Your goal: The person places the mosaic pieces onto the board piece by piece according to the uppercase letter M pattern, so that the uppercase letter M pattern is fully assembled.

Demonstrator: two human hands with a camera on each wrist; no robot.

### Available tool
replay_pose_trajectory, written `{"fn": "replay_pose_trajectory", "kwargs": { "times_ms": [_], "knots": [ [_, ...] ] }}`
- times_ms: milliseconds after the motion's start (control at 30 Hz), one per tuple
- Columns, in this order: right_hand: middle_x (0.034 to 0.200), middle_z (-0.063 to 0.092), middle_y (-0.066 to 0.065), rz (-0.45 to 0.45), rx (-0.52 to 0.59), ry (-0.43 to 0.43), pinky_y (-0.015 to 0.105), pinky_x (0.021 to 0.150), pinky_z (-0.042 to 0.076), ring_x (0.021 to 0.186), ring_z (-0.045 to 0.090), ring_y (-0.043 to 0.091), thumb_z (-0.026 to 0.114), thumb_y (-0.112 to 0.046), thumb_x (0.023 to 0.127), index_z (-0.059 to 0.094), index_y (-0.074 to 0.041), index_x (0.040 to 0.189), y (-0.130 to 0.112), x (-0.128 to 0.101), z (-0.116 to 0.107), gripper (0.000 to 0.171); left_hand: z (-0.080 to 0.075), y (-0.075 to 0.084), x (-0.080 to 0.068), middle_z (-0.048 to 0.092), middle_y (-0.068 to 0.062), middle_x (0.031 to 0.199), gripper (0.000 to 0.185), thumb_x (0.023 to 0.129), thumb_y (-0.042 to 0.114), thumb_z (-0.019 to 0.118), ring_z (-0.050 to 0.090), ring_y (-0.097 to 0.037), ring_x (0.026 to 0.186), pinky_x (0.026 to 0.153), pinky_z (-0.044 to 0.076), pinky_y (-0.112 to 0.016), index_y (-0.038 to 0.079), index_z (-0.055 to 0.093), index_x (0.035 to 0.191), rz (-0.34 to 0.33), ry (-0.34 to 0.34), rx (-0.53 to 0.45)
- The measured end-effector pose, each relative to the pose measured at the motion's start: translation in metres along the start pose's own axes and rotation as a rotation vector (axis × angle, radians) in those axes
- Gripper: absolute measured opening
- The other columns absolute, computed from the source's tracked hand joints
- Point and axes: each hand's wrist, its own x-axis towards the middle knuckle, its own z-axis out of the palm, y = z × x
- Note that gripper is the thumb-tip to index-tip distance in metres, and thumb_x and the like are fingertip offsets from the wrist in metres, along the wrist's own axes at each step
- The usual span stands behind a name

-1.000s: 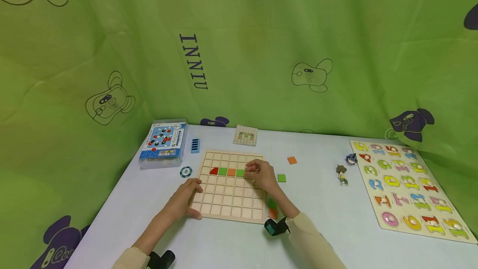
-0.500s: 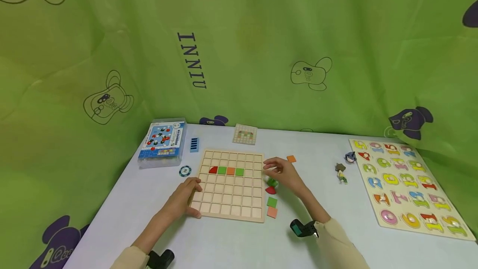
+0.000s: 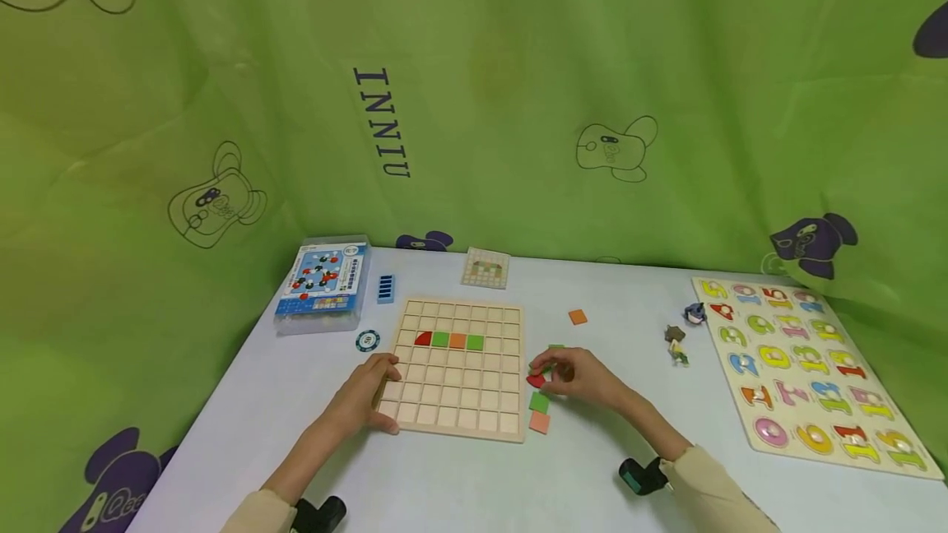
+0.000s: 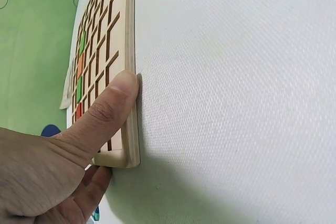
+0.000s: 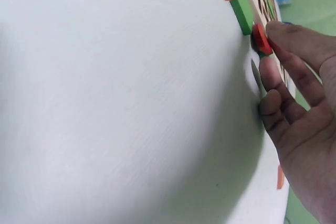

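Note:
A wooden grid board point(image 3: 459, 397) lies flat on the table, with a row of red, green and orange tiles in its cells. My left hand point(image 3: 361, 397) grips its left edge, and in the left wrist view the thumb point(image 4: 102, 111) lies over the rim. Right of the board, my right hand point(image 3: 581, 377) pinches a red curved-edged tile point(image 5: 261, 39) between thumb and index finger; the grip is partly hidden. Green pieces lie partly under these fingers. A green square tile point(image 3: 539, 402) and an orange square tile point(image 3: 539, 422) lie nearer the front.
Behind the board lies a pattern card point(image 3: 485, 268). A boxed set point(image 3: 323, 282), a blue piece point(image 3: 386, 288) and a round chip point(image 3: 367, 340) lie left. An orange tile point(image 3: 578, 317), small figures point(image 3: 676, 345) and a number puzzle board point(image 3: 807, 377) lie right.
My right hand has left the board, moved right and then down toward the front, and its fingers have come onto the red tile. The left hand has stayed at the board's edge.

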Motion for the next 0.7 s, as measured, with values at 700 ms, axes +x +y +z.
{"fn": "replay_pose_trajectory", "kwargs": {
  "times_ms": [700],
  "knots": [
    [0.105, 0.07, 0.004, -0.057, -0.04, -0.098, 0.021, 0.063, 0.047, 0.072, 0.053, 0.014, 0.057, 0.011, 0.085, 0.066, -0.009, 0.113, 0.001, 0.003, 0.0, 0.035, -0.001, 0.003, -0.001, 0.049, -0.018, 0.132, 0.064, 0.049, 0.013, 0.093, 0.047, -0.04, 0.118, 0.098, 0.043, -0.052, 0.002, 0.056, 0.101, -0.037, -0.01, -0.034]
  ]
}}
